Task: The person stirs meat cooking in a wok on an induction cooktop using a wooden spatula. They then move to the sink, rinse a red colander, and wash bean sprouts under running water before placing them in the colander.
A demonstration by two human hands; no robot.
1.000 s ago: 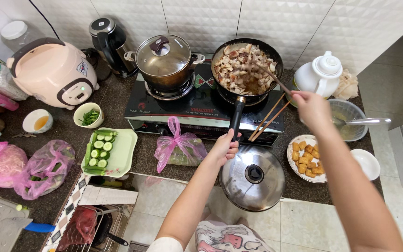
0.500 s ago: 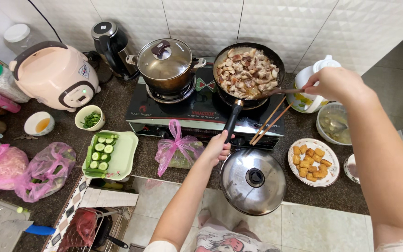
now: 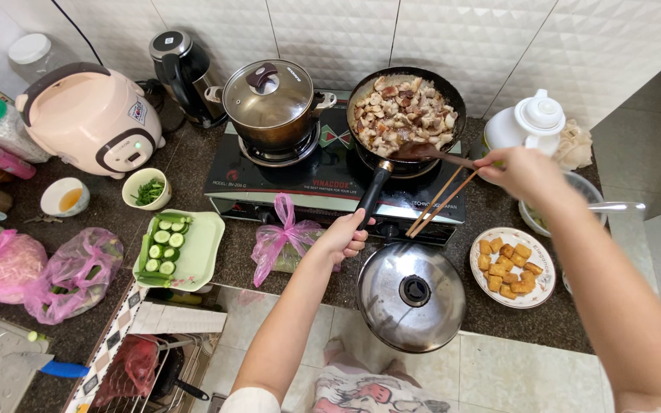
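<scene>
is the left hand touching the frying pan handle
Touching. The head view shows the left hand wrapped around the end of the black handle of the frying pan, fingers closed, no gap.

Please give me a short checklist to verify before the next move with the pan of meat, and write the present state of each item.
1. Left hand grips the pan handle: ok.
2. Right hand holds the spoon, its tip at the pan's rim: ok.
3. Frying pan sits on the right burner of the stove: ok.
4. Chopsticks lie across the stove's front edge, near the handle: not ok, could be knocked.
5. Steel lid overhangs the counter edge: not ok.
6. Burner on or off: cannot tell.
</scene>
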